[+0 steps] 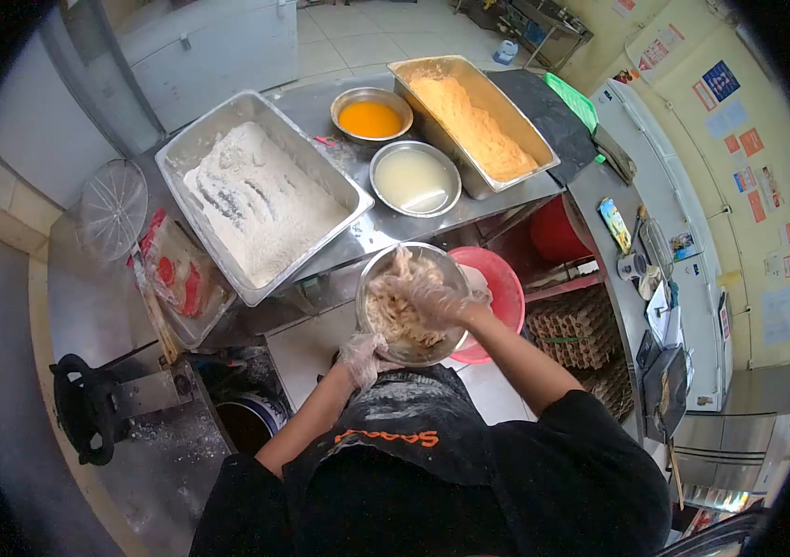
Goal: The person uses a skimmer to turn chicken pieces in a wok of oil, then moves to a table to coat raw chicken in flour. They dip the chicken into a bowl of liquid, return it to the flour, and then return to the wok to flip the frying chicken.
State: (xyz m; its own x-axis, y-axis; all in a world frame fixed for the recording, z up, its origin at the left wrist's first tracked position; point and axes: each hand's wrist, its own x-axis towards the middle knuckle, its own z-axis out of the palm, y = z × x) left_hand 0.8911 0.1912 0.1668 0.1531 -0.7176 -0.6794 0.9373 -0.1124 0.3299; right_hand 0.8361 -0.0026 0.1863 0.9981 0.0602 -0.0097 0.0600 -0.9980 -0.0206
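I hold a round steel bowl point(379, 269) of pale shredded meat point(393, 316) in front of my chest. My left hand point(361, 357), in a clear plastic glove, grips the bowl's near rim from below. My right hand point(432, 295), also gloved, is down inside the bowl with its fingers closed on a clump of the meat. A black apron point(404, 436) with orange lettering covers my front.
On the steel counter point(321, 102) sit a large tray of white flour point(260, 195), a tray of orange breading point(474, 121), a bowl of orange liquid point(371, 117) and a bowl of pale liquid point(414, 178). A red bucket point(505, 288) stands below. Egg trays point(581, 330) lie at the right.
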